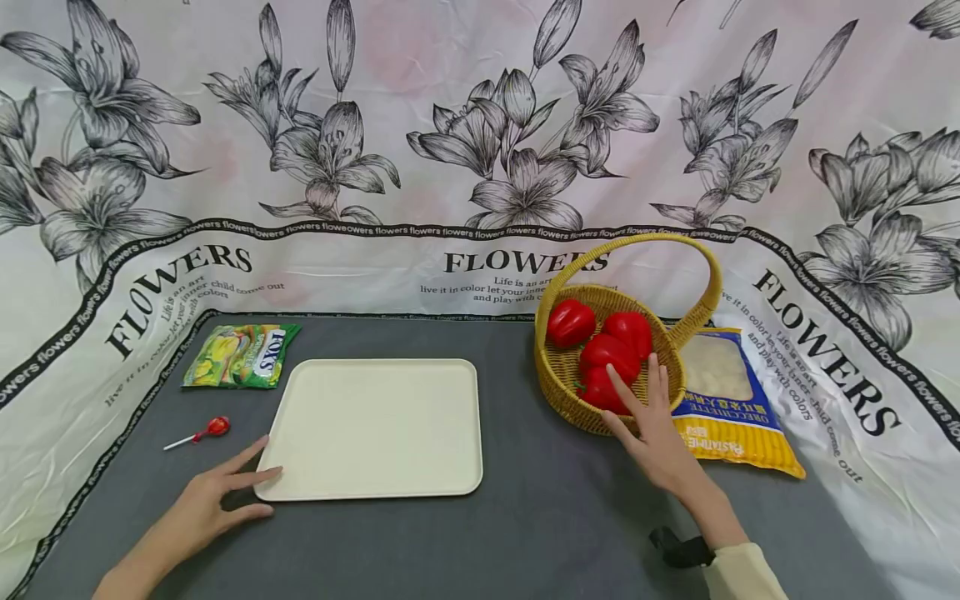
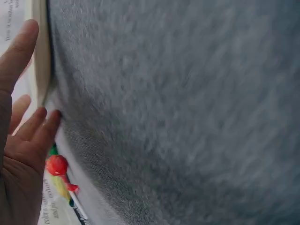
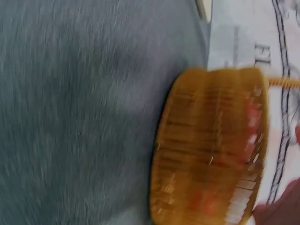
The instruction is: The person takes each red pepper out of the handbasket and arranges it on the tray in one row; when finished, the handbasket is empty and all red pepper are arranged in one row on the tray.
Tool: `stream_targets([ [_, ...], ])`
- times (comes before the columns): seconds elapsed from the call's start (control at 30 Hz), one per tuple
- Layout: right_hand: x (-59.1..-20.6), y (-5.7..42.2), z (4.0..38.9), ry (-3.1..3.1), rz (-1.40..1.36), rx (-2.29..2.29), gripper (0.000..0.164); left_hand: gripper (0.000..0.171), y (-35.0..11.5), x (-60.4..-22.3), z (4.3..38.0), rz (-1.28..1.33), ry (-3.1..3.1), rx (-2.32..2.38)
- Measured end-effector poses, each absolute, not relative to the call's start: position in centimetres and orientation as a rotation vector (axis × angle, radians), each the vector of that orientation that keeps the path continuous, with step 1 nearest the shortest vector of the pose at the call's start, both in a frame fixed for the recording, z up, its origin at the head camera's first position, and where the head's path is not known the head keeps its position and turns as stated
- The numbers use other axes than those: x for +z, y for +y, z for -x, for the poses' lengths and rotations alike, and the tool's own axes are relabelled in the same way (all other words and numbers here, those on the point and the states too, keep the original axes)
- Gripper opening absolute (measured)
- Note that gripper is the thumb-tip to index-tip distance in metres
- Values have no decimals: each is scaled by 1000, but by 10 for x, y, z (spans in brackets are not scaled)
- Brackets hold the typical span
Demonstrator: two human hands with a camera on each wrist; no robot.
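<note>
My left hand [image 1: 197, 510] is at the lower left corner of a cream rectangular tray [image 1: 371, 429], fingers spread and fingertips at its rim. In the left wrist view that tray [image 2: 41, 56] shows edge-on beside the fingers. My right hand [image 1: 662, 446] reaches over the near rim of a yellow woven basket [image 1: 557, 392] with a tall handle, its fingers extended. Several red bell peppers [image 1: 609, 357] lie in the basket. Whether the fingertips touch a pepper I cannot tell. The right wrist view shows the basket's side [image 3: 206, 150], blurred, with the hand at the edge.
A red lollipop [image 1: 217, 427] lies left of the tray, below a green FOX'S candy bag [image 1: 236, 358]. A blue and yellow pasta bag [image 1: 738, 442] lies behind and right of the basket. Floral cloth [image 1: 360, 275] borders the grey tabletop [image 1: 450, 550].
</note>
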State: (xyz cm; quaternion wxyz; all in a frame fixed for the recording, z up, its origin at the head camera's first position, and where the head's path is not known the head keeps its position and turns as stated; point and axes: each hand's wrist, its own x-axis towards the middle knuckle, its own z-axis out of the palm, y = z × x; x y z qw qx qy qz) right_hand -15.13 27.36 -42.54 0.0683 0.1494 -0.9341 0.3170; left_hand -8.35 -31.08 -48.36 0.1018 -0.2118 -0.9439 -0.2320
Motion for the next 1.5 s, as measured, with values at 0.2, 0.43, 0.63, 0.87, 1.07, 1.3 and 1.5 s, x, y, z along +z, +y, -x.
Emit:
stream_targets([
  [0.2, -416, 302, 176, -2809, -609, 1104, 54, 30, -312, -484, 95, 672, -2711, -805],
  [0.43, -408, 331, 197, -2788, -727, 1458, 50, 25, -312, -479, 95, 574, -2747, -939],
  [0.63, -410, 340, 212, -2818, -709, 1636, 53, 29, -316, -481, 91, 528, -2736, -992],
  [0.87, -410, 337, 221, -2848, -563, 1646, 49, 32, -316, -483, 88, 500, -2709, -1044],
  [1.07, -408, 320, 232, -2954, -530, 1555, 50, 31, -314, -481, 89, 459, -2753, -1015],
  [1.3, -396, 296, 242, -3135, -642, 1008, 61, 32, -312, -480, 89, 473, -2738, -1030],
  [1.5, -387, 283, 243, -3172, -770, 699, 66, 32, -309, -481, 91, 488, -2730, -1049],
])
